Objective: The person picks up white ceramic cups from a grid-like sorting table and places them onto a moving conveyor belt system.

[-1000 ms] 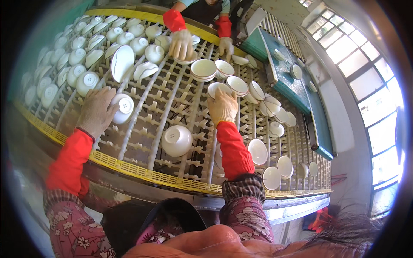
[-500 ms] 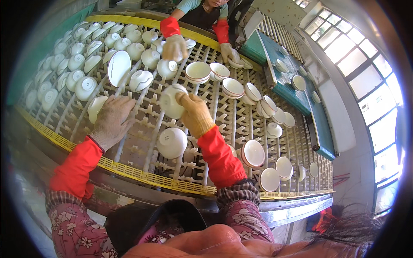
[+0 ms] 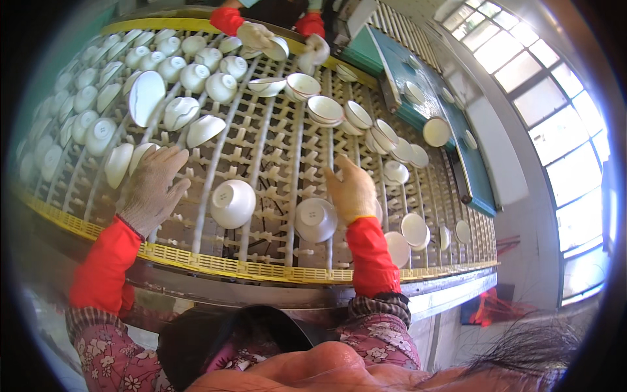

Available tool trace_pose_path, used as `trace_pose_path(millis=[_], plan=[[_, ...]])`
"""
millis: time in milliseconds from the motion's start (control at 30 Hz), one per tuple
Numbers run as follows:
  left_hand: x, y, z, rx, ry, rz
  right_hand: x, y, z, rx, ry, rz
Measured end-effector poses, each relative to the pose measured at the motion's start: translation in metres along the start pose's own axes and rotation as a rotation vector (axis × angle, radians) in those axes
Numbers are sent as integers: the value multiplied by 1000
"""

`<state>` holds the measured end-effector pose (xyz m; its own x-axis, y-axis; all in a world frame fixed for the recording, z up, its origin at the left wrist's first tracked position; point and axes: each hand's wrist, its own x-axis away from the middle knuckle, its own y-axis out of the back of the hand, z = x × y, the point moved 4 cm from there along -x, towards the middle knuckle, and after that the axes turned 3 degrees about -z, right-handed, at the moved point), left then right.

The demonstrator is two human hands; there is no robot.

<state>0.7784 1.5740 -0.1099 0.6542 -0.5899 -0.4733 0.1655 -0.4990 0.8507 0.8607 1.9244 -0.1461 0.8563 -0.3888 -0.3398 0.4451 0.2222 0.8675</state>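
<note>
My left hand (image 3: 153, 189), in a knit glove with a red sleeve, lies flat with fingers spread on a cream pegged rack (image 3: 274, 147). Its fingertips touch a tilted white bowl (image 3: 139, 155). My right hand (image 3: 353, 189), gloved too, rests on the rack with fingers pointing away, its thumb side against an upturned white bowl (image 3: 315, 219). Another upturned bowl (image 3: 232, 202) sits between my hands. Neither hand grips anything.
Several white bowls fill the rack's far left (image 3: 98, 98) and right side (image 3: 385, 137). Across the rack a co-worker's gloved hands (image 3: 256, 34) handle a bowl. A yellow rim (image 3: 228, 266) edges the rack near me. A green machine bed (image 3: 418, 85) lies far right, windows beyond.
My right hand carried a bowl down toward me and set it on the rack beside the other upturned bowl. My left hand slid left and nearer on the rack.
</note>
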Motion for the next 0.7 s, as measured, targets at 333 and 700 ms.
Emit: trace_pose_path(millis=[333, 700], plan=[[-13, -19, -82, 146, -224, 176, 33, 8, -102, -205, -464, 228], [-13, -26, -149, -2, -696, 34, 52, -13, 42, -465, -176, 353]])
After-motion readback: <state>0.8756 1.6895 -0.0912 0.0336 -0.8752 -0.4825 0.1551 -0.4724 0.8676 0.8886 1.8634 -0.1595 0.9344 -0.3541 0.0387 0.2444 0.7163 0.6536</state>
